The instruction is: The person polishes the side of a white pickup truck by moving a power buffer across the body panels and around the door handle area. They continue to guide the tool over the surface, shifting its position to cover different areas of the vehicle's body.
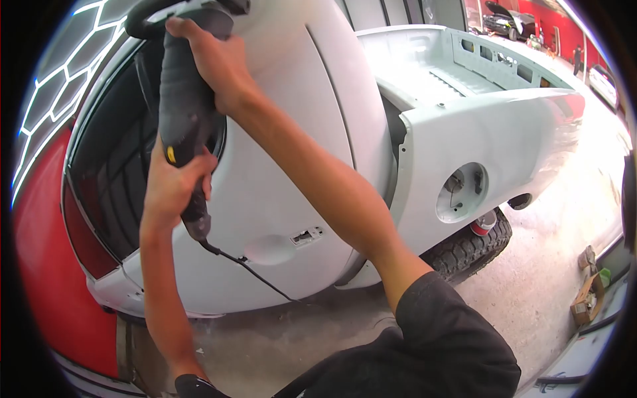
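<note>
A black corded power polisher (179, 93) is held up against the upper part of a white pickup cab, near the dark side window (109, 179). My left hand (174, 186) is wrapped round its rear grip, beside a small yellow mark. Higher up, my right hand (215, 63) is closed over the front of the body, just below the tool's head. A loop-shaped handle (142, 20) sticks out at the top left. The tool's working face is hidden. Its black cord (255, 273) hangs down across the white door (279, 166).
The door has a bare handle cutout (306, 235). Right of it stand the white truck bed (491, 126), with a round filler recess (462, 192), and a knobby tyre (458, 255). A cardboard box (587, 300) sits at the right wall; a red panel (53, 265) is at left.
</note>
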A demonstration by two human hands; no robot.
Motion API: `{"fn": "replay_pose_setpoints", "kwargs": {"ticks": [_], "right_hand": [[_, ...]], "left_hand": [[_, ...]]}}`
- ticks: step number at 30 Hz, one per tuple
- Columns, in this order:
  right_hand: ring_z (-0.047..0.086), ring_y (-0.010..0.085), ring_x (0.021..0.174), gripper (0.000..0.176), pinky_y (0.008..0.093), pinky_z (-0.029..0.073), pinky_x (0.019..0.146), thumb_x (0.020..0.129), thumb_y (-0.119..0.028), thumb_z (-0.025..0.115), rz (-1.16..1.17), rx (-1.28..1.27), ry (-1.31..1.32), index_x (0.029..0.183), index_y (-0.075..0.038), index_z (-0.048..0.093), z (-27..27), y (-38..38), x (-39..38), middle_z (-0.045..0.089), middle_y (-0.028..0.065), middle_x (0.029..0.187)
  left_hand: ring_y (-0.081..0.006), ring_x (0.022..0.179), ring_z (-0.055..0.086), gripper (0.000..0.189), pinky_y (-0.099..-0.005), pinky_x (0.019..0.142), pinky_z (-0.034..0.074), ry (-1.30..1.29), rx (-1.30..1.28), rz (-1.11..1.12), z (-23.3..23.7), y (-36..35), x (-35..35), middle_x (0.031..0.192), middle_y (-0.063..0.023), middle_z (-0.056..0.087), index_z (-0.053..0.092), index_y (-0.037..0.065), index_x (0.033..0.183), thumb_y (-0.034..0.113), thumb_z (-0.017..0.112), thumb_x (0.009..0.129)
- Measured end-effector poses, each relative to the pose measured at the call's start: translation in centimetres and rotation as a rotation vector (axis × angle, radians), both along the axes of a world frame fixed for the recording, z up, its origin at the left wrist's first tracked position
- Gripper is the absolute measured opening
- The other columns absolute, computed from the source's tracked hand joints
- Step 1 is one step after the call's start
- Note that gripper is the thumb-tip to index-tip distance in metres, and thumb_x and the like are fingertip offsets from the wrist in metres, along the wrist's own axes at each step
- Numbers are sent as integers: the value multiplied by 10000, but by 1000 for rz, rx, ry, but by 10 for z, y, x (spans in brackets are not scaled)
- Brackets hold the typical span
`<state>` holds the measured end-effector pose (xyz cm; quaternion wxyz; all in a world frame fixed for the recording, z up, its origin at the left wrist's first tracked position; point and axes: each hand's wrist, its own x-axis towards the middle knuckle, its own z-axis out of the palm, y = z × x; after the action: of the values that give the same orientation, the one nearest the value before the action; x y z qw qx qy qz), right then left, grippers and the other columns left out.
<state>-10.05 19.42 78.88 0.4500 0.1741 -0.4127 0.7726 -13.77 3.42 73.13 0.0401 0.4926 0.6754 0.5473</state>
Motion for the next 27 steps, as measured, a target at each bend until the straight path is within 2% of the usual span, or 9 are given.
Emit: {"fn": "replay_pose_setpoints", "kwargs": {"ticks": [4,7,10,13,16,17,22,25,27], "right_hand": [[682,212,680,430,360,566,639,745,-298,827,-74,-57,-60,984,35,696,45,8,-12,700,134,870],[680,201,708,444,354,574,658,773,-321,822,-27,-19,-11,1016,24,684,36,4,-18,689,116,879],[679,189,735,457,349,582,677,800,-344,817,14,20,47,1048,12,672,21,-3,-20,679,99,888],[686,185,763,484,347,587,703,811,-349,817,10,1,96,1093,14,664,-26,-18,-6,683,95,917],[696,164,819,420,324,569,766,814,-294,825,29,-45,127,1077,7,695,-69,-31,5,714,81,913],[696,162,821,424,323,568,768,816,-297,827,19,-55,122,1081,6,696,-76,-33,7,715,80,916],[692,154,809,417,325,566,761,812,-298,828,12,-50,97,1075,0,702,-59,-24,7,718,75,920],[687,166,769,428,334,573,715,799,-312,819,-9,-18,57,1058,5,694,-20,-6,0,703,80,899],[687,181,750,494,341,587,676,798,-354,821,-30,18,46,1076,25,669,1,5,-4,680,93,903]], "left_hand": [[-149,493,575,247,-309,471,495,0,-35,12,43,11,-13,697,-73,575,536,9,996,47,716,832],[-151,498,576,244,-306,474,494,-23,-15,12,45,10,-11,722,-72,586,538,16,995,35,714,828],[-148,506,576,292,-302,478,494,-14,-21,28,19,-2,-10,758,-71,598,532,15,1056,6,707,822],[-140,515,580,436,-298,473,488,22,-33,7,-23,-19,-9,789,-67,605,498,12,1202,-43,692,815],[-135,538,596,749,-291,471,482,8,-50,55,-63,-34,4,788,-62,600,339,58,1477,-102,656,818],[-138,538,597,783,-291,472,482,7,-60,61,-71,-36,6,787,-58,598,318,71,1504,-105,653,819],[-128,526,586,721,-284,473,476,35,-49,36,-53,-24,1,794,-65,610,356,48,1462,-91,662,824],[-139,501,580,415,-290,474,472,31,-24,-9,-19,-6,-11,776,-67,617,514,13,1185,-46,701,820],[-139,474,560,221,-286,475,466,55,-18,26,4,4,1,667,-51,583,560,12,1003,18,694,827]]}}
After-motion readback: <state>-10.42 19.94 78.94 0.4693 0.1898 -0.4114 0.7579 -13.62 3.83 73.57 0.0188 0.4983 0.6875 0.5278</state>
